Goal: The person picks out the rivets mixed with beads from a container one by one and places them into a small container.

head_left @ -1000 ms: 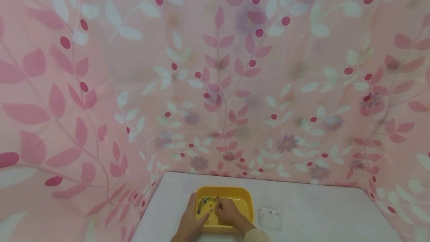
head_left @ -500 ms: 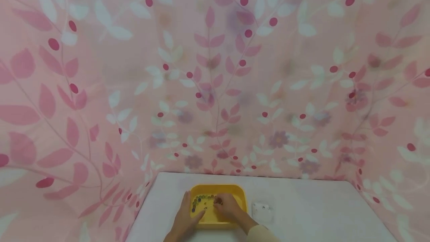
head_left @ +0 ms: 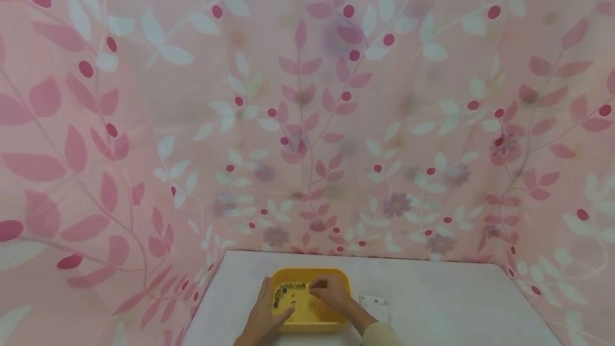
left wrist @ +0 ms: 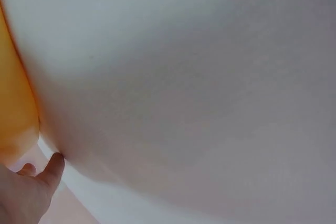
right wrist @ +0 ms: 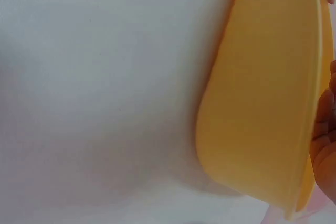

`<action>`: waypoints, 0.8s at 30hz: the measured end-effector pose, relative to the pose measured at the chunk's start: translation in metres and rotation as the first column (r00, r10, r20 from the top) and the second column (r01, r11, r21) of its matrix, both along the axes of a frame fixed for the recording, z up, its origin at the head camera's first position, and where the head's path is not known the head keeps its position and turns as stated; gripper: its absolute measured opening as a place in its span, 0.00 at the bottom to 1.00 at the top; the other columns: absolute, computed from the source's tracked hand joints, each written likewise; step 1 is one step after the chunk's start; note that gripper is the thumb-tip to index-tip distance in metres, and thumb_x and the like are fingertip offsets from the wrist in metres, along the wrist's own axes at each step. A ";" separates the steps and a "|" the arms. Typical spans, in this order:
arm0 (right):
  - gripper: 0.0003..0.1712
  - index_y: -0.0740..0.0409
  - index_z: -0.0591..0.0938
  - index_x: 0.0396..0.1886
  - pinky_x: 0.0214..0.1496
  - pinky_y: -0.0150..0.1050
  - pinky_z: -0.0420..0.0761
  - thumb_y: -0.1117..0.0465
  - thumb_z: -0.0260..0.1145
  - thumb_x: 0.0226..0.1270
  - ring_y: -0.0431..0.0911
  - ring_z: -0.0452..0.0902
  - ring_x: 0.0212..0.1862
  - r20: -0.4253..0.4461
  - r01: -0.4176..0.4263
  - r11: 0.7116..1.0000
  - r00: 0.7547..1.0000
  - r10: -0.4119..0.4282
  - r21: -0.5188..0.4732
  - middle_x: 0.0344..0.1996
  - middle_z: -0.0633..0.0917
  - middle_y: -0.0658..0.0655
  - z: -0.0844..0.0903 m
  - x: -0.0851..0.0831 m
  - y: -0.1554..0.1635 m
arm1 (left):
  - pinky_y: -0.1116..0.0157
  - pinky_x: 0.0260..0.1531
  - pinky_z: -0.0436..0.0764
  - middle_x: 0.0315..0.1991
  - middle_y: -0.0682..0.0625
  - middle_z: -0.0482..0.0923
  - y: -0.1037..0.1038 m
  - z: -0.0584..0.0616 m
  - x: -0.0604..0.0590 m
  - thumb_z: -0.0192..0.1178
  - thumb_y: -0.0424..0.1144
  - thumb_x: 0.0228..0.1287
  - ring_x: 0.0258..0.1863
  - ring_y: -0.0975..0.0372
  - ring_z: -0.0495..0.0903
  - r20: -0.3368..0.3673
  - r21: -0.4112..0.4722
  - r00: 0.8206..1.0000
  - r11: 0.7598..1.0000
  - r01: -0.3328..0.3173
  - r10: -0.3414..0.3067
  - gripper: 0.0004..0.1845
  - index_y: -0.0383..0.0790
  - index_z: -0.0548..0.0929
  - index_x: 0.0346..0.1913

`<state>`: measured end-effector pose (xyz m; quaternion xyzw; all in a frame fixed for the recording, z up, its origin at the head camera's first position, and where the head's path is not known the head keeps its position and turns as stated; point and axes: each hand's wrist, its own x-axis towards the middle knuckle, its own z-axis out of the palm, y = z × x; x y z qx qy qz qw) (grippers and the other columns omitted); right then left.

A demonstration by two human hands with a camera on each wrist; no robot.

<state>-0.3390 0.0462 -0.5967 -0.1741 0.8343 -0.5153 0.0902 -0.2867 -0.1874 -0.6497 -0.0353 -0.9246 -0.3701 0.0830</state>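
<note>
**Two hands at a yellow tray of beads**

Only the head view shows inside the tray (head_left: 336, 276): a curved row of small dark beads (head_left: 286, 288) lies in its left half. The left hand (head_left: 266, 314) rests along the tray's left edge, fingers straight. The right hand (head_left: 330, 293) is inside, fingertips curled at the row's right end; whether they pinch a bead is too small to tell. The wrist views show only the tray's outer wall and the white bench (head_left: 442, 298). A small white object (head_left: 373, 302) lies just right of the tray.
</note>
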 end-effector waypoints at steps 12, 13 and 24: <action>0.07 0.61 0.89 0.38 0.25 0.31 0.79 0.62 0.71 0.63 0.40 0.78 0.27 -0.008 0.003 0.998 1.000 -0.003 -0.070 0.29 0.89 0.57 0.018 -0.003 0.021 | 0.39 0.63 0.70 0.76 0.32 0.52 0.001 0.007 0.003 0.62 0.67 0.59 0.72 0.38 0.61 -0.076 -0.124 0.997 0.992 -0.012 0.003 0.56 0.26 0.56 0.74; 0.07 0.59 0.89 0.38 0.26 0.31 0.79 0.61 0.71 0.64 0.39 0.78 0.27 -0.008 0.000 0.998 1.000 -0.001 -0.067 0.30 0.89 0.57 0.019 -0.004 0.023 | 0.40 0.62 0.71 0.76 0.32 0.53 0.001 0.008 0.003 0.62 0.67 0.59 0.71 0.38 0.62 -0.099 -0.140 0.995 0.990 -0.016 0.002 0.56 0.26 0.57 0.74; 0.09 0.57 0.89 0.39 0.28 0.30 0.81 0.57 0.70 0.65 0.41 0.78 0.29 -0.061 -0.028 1.000 0.998 0.028 -0.008 0.31 0.88 0.59 0.027 -0.007 0.048 | 0.42 0.67 0.68 0.76 0.32 0.55 0.002 0.016 0.002 0.62 0.68 0.57 0.72 0.40 0.61 -0.094 -0.208 0.993 0.977 0.050 -0.071 0.57 0.27 0.56 0.75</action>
